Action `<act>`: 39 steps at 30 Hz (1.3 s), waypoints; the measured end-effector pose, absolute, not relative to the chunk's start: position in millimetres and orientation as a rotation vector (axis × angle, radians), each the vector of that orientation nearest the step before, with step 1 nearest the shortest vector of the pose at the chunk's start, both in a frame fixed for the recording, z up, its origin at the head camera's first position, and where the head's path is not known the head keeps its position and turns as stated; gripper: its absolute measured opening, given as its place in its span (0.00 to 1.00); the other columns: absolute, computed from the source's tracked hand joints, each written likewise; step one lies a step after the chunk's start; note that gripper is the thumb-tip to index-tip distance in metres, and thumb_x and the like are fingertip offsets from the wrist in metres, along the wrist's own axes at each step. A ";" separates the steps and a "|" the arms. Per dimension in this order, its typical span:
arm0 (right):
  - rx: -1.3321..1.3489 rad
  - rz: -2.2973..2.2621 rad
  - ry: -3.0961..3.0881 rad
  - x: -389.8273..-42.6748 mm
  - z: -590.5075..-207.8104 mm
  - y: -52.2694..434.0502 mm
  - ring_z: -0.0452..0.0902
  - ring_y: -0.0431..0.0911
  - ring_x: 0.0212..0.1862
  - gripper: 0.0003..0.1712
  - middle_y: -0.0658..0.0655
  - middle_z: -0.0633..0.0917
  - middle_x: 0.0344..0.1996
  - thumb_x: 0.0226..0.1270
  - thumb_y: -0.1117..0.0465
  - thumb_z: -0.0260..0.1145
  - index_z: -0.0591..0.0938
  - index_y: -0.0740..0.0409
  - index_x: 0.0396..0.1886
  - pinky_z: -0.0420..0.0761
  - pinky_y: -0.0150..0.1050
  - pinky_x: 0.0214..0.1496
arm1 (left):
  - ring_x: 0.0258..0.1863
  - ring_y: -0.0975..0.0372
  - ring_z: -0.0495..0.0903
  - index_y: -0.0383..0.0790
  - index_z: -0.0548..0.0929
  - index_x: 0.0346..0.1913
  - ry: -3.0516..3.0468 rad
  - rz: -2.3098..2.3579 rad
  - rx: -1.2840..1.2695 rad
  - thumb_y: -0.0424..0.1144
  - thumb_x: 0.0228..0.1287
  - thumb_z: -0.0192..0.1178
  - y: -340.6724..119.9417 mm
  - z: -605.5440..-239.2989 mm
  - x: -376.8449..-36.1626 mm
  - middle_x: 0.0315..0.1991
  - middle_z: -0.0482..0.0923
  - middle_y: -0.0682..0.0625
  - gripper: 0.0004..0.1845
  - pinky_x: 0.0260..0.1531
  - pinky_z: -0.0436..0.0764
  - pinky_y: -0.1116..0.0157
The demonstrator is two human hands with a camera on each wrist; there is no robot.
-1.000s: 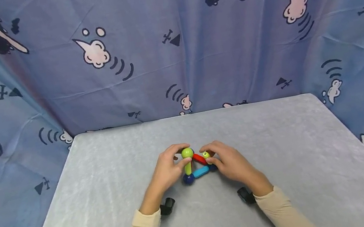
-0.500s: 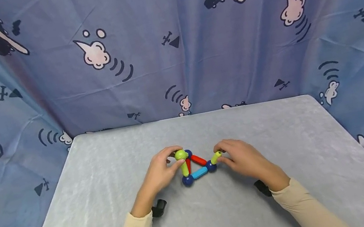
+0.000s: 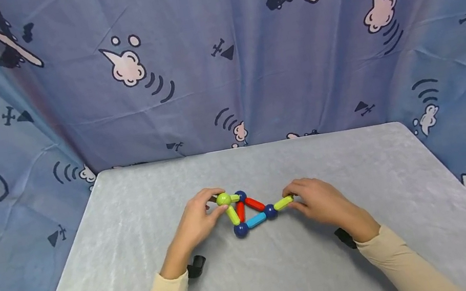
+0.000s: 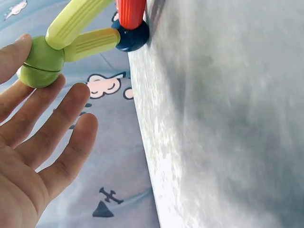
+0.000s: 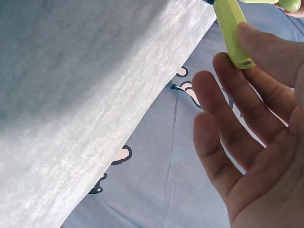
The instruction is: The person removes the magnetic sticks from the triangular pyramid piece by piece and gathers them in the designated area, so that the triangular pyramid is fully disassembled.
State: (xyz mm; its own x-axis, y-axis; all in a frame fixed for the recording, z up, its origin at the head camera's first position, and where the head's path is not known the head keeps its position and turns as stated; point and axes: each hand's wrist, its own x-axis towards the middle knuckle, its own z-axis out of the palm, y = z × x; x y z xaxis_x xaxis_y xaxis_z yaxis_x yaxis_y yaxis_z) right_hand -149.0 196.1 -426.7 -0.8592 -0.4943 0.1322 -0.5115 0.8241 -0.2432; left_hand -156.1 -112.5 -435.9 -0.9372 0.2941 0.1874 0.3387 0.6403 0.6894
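Swung rightward since the earlier frame, a green rod point(image 3: 283, 203) runs from the rightmost blue ball point(image 3: 270, 211), mid-scene over the table point(image 3: 135, 225), to the right hand point(image 3: 320, 201). Left-wrist view: the left hand point(image 4: 38, 148) pinches a green ball point(image 4: 42, 64). Right-wrist view: thumb and fingertips pinch the rod, lower fingers spread.

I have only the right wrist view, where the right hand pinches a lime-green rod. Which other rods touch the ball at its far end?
Observer: A red rod and a light blue rod touch that dark blue ball.
Operator: Are there more dark blue balls?
Observer: Yes, two: a near ball and a far ball.
Operator: How many rods leave the lime-green ball in the left hand?
Observer: Two lime-green rods, one to the near ball, one to the far ball.
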 end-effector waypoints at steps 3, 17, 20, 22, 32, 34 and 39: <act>0.797 0.410 -2.947 -149.8 -428.8 198.6 0.83 0.45 0.44 0.13 0.49 0.87 0.41 0.59 0.58 0.75 0.85 0.51 0.43 0.82 0.46 0.48 | 0.50 0.57 0.82 0.42 0.82 0.57 -2.799 -1.184 -0.539 0.39 0.63 0.69 -117.7 -435.5 -156.6 0.52 0.83 0.50 0.19 0.48 0.81 0.56; 0.791 0.400 -2.915 -145.9 -448.8 217.9 0.81 0.43 0.40 0.11 0.48 0.86 0.36 0.57 0.60 0.76 0.84 0.51 0.40 0.81 0.44 0.44 | 0.45 0.58 0.85 0.44 0.85 0.51 -2.932 -1.174 -0.422 0.39 0.57 0.73 -132.7 -453.8 -150.7 0.47 0.86 0.51 0.18 0.49 0.81 0.54; 0.793 0.401 -2.908 -146.2 -453.4 223.5 0.81 0.42 0.40 0.12 0.48 0.86 0.37 0.58 0.60 0.76 0.84 0.51 0.40 0.81 0.45 0.45 | 0.44 0.60 0.84 0.46 0.85 0.49 -3.003 -1.137 -0.390 0.40 0.57 0.73 -132.9 -458.7 -151.5 0.44 0.86 0.53 0.16 0.48 0.81 0.56; 0.792 0.411 -2.913 -146.6 -456.2 226.0 0.81 0.42 0.41 0.11 0.48 0.86 0.38 0.58 0.59 0.76 0.84 0.51 0.40 0.81 0.45 0.46 | 0.43 0.62 0.84 0.47 0.85 0.48 -3.035 -1.111 -0.381 0.40 0.56 0.74 -133.1 -461.4 -152.2 0.43 0.86 0.53 0.16 0.48 0.81 0.57; 0.833 0.370 -2.929 -149.7 -462.8 228.1 0.80 0.41 0.42 0.11 0.46 0.86 0.38 0.61 0.56 0.74 0.84 0.49 0.42 0.81 0.44 0.47 | 0.45 0.60 0.84 0.46 0.86 0.47 -3.071 -1.041 -0.416 0.41 0.56 0.74 -134.6 -466.7 -151.6 0.42 0.86 0.53 0.15 0.50 0.80 0.56; 0.840 0.361 -2.936 -149.2 -463.1 227.9 0.80 0.41 0.41 0.11 0.46 0.85 0.38 0.61 0.55 0.74 0.84 0.49 0.41 0.81 0.44 0.46 | 0.46 0.59 0.84 0.46 0.85 0.50 -3.076 -1.033 -0.432 0.41 0.57 0.74 -134.5 -466.7 -151.0 0.43 0.86 0.52 0.17 0.51 0.80 0.55; 0.832 0.367 -2.937 -147.4 -464.0 227.9 0.79 0.40 0.40 0.11 0.46 0.85 0.37 0.61 0.56 0.74 0.84 0.50 0.41 0.80 0.44 0.45 | 0.47 0.59 0.83 0.45 0.84 0.55 -3.064 -0.993 -0.476 0.41 0.56 0.74 -133.0 -466.9 -150.3 0.46 0.87 0.51 0.22 0.52 0.79 0.54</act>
State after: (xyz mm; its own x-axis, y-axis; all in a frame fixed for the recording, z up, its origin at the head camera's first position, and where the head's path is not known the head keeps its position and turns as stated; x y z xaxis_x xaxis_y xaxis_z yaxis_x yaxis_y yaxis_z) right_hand -147.4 227.9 -464.0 -0.8512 -0.5087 0.1289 -0.5248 0.8251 -0.2095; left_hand -150.3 -133.0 -466.9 -0.9508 0.3093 -0.0184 0.2397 0.7718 0.5889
